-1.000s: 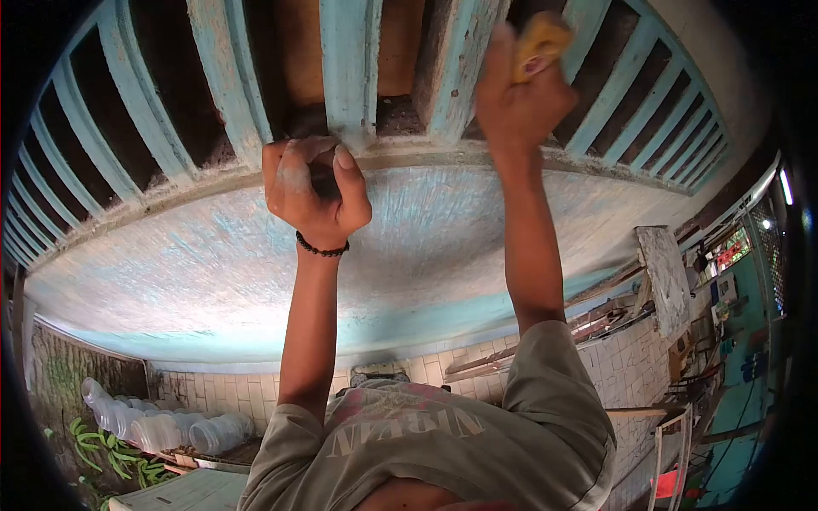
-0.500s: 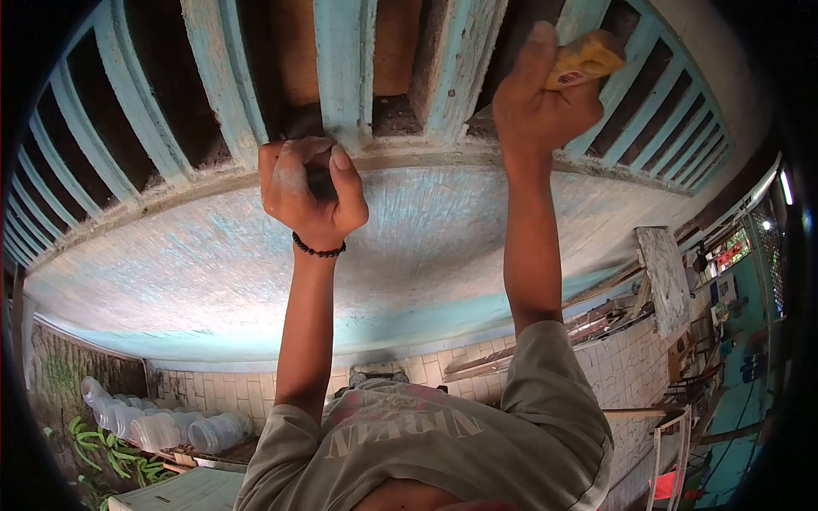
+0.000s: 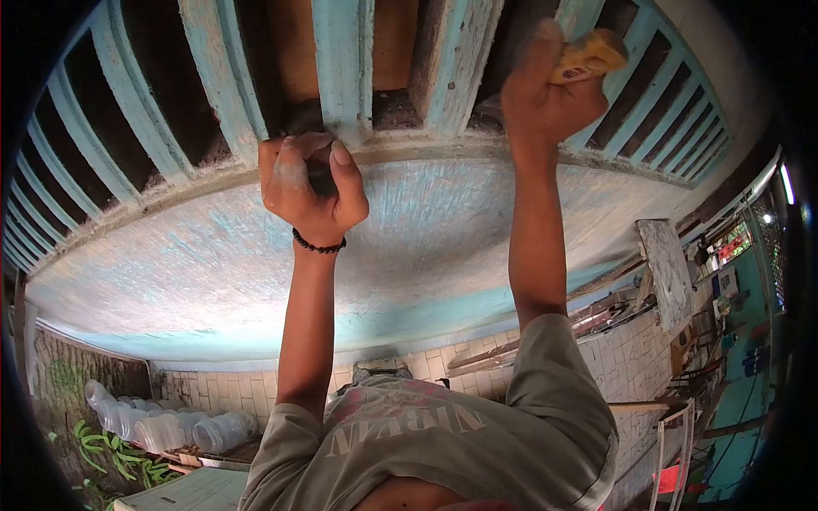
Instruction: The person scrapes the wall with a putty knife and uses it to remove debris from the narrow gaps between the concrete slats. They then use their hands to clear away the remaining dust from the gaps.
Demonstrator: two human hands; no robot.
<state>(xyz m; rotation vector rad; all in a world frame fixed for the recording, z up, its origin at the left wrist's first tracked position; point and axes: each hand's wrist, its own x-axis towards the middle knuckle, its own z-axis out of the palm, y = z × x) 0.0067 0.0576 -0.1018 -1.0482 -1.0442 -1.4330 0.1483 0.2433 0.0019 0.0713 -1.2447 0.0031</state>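
Observation:
My right hand (image 3: 550, 106) is raised at the upper right, wrapped around a yellow-handled scraper (image 3: 588, 58). The handle sticks out past my fingers, and a greyish edge, apparently its blade, shows faintly beside the hand near the slats. My left hand (image 3: 313, 187), dusty on the fingers and with a black bead bracelet (image 3: 319, 245) at the wrist, is curled closed at the ledge (image 3: 400, 152) below the slats. Whatever its fingers hold, if anything, is hidden. Worn light-blue slats (image 3: 343, 64) rise above both hands, their paint chipped.
Below the ledge runs a wall (image 3: 426, 213) with patchy blue and whitish paint. Clear plastic containers (image 3: 162, 426) stand at lower left near green plants (image 3: 111, 451). A weathered board (image 3: 666, 272) leans at the right, and a tiled floor (image 3: 630, 358) lies below.
My right hand has shifted slightly to the right with the scraper, and its handle has tilted a little. The left hand stays almost in place.

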